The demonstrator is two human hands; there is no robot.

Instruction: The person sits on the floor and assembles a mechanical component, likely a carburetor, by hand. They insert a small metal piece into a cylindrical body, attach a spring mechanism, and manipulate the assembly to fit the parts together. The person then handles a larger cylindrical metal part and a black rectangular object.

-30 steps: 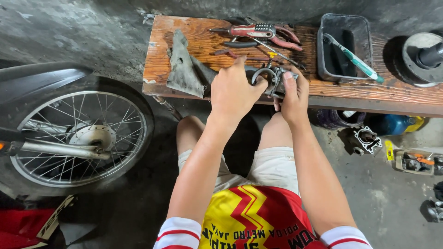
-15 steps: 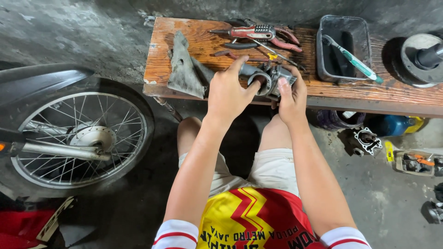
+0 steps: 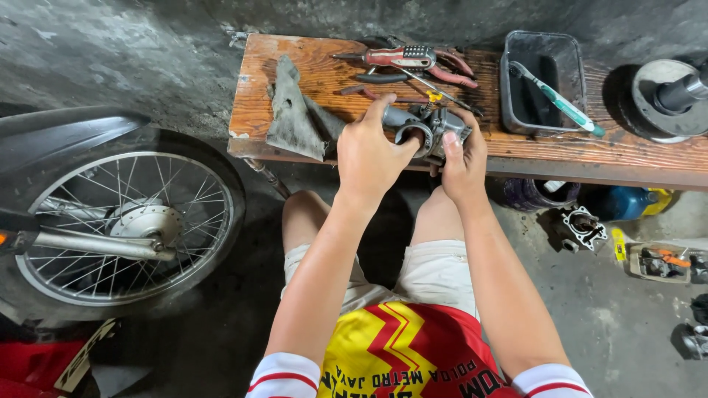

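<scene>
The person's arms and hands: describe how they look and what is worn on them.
Both forearms are bare, with no gloves, watch or rings visible on the left hand or the right hand. Short sleeves end above the elbows, white with thin red stripes at the cuff. They belong to a red jersey with yellow zigzag panels and lettering.

pliers (image 3: 413, 57) behind, tray (image 3: 516, 110) right, rag (image 3: 295, 110) left

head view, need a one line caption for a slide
Both hands, left hand and right hand, grip a grey metal carburetor over a wooden bench strewn with pliers.
</scene>
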